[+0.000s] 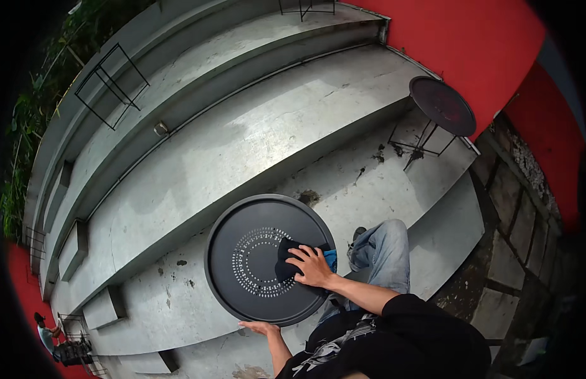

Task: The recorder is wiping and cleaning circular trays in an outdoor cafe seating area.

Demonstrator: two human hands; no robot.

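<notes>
A round dark grey tray-like tabletop point(269, 213) with a raised rim and rings of small light perforations or marks lies before me. My right hand point(312, 266) is spread flat on a black cloth point(286, 260), pressing it onto the right part of the top. A blue patch of cloth point(330, 260) shows beside the wrist. At the near rim, my left hand point(260, 328) supports the edge from below, its fingers partly hidden beneath it.
Curved grey concrete steps point(255, 128) rise ahead. A dark round table point(442, 105) on thin legs stands right, near a red wall point(463, 42). An empty black metal frame point(114, 85) stands upper left. Concrete blocks point(101, 308) line the left, where another person point(47, 334) works.
</notes>
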